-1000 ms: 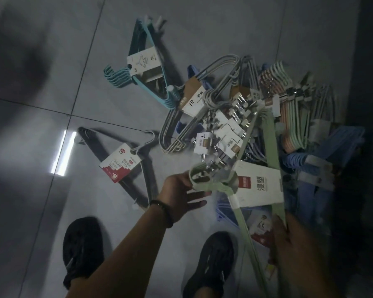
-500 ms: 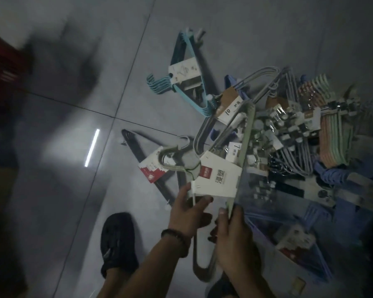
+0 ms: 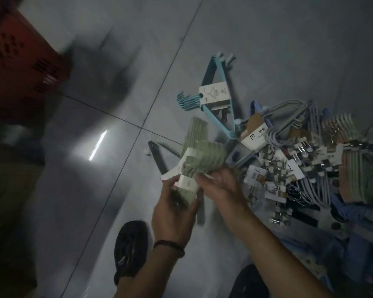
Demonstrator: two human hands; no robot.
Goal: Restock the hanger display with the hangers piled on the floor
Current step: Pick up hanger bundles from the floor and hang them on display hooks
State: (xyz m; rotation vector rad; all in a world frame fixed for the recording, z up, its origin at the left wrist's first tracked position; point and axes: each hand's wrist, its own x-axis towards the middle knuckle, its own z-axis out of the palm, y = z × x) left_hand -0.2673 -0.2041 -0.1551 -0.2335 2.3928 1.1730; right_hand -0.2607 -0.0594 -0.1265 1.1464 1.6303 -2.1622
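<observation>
Observed, from the left edge across:

1. A red crate (image 3: 19, 61) with slotted walls sits at 10 o'clock in the view; it is blurred.
2. The floor (image 3: 267, 39) is grey tile. A bright strip of light (image 3: 97, 145) reflects off it at 9 o'clock from the hands.
3. A black shoe (image 3: 130, 248) stands on the floor at 7 o'clock from the hands.
4. The left hand (image 3: 172, 211), with a dark wristband (image 3: 169, 247) on its wrist, holds the green hanger bundle (image 3: 199, 155) clear of the floor at mid-frame. Its fingers are clamped round the bundle's lower end, just beside a white paper band (image 3: 186, 181).
5. A dark hanger (image 3: 157, 155) lies flat on the floor, partly hidden behind the green bundle.
6. The right hand (image 3: 220, 188) meets the same bundle from 3 o'clock, its fingers curled onto the bundle's right side. I note motion blur here, so the exact finger placement is unclear.
7. A teal hanger bundle (image 3: 215, 100) with a white label lies on the floor at 12 o'clock from the hands, at the near edge of the heap.
8. The pile of hangers (image 3: 289, 160) covers the floor from 1 to 4 o'clock of the hands: grey wire ones, clip types with tags, pink and green ones at the far right, blue ones lowest. They overlap and touch throughout.
</observation>
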